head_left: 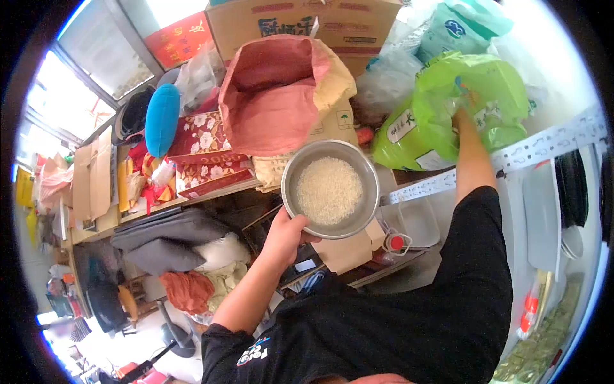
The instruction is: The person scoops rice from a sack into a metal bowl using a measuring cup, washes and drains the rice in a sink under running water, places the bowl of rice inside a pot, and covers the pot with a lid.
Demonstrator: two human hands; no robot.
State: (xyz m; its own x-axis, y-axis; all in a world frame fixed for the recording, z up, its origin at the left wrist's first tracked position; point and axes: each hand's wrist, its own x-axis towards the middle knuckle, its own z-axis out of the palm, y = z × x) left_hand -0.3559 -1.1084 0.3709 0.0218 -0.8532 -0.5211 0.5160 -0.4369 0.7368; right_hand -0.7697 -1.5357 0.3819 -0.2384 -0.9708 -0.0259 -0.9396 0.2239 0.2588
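My left hand grips the rim of a round steel bowl from below left, thumb over the edge. White rice grains cover the bowl's bottom. My right hand reaches into the mouth of a green plastic rice bag; its fingers are hidden inside, so I cannot see whether they hold anything. Just behind the bowl stands a large open paper sack, reddish inside and tan outside.
A cardboard box stands behind the sack. Left of it are a flowered red box and a blue cushion. A perforated metal strip crosses under my right forearm. Below the bowl, a clear plastic container sits on a lower shelf.
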